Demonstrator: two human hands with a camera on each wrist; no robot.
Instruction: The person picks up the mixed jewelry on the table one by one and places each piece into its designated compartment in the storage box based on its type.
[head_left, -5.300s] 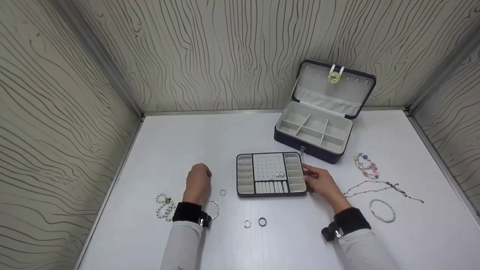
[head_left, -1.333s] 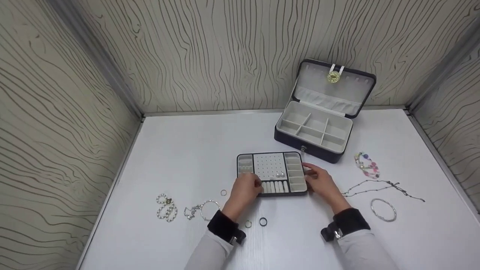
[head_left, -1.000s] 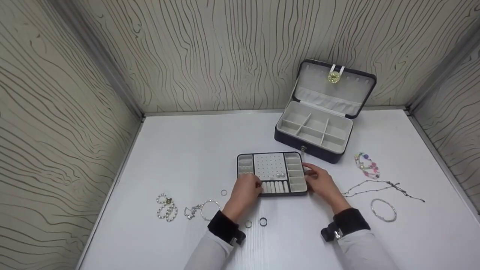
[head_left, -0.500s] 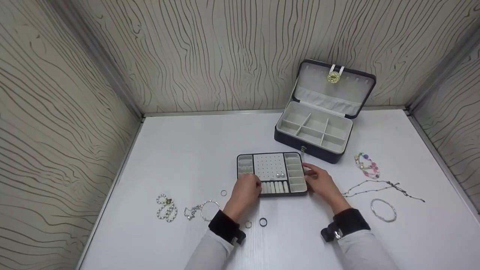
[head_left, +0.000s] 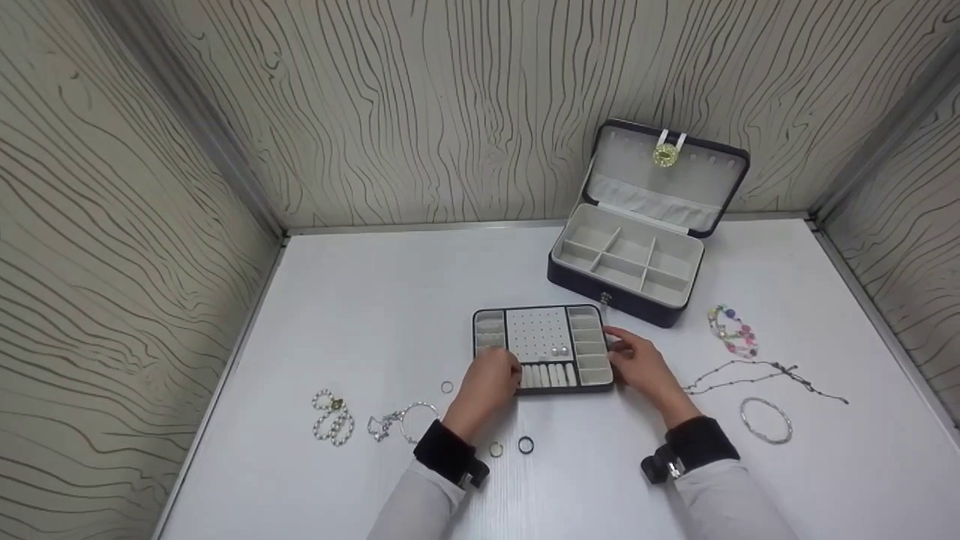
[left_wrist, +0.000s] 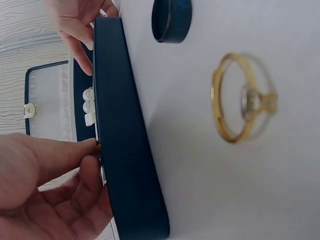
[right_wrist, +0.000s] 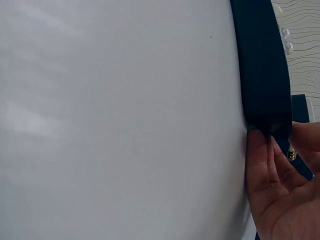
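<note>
A dark blue jewelry tray (head_left: 538,311) lies in the middle of the table, with pale slots, a white earring board and ring rolls (head_left: 550,374). Two pearl stud earrings (head_left: 559,351) sit on that board. My left hand (head_left: 487,384) is over the tray's front left part, at the left end of the rolls. In the left wrist view its thumb and forefinger pinch a small gold-coloured piece (left_wrist: 98,146) at the tray's edge, mostly hidden by the fingers. My right hand (head_left: 646,369) grips the tray's right side, thumb at the rim and fingers low against the wall.
Behind stands an open jewelry box (head_left: 616,294) with its lid up. Rings (head_left: 526,445), a bangle (head_left: 418,405), a silver chain (head_left: 381,427) and pearls (head_left: 334,429) lie front and left. On the right are a beaded bracelet (head_left: 739,339), a necklace (head_left: 739,364) and another bangle (head_left: 765,420).
Since the oldest frame my left hand has moved right, from the bare table onto the tray's front left. Over the last second both hands stay almost still; the right keeps its grip.
</note>
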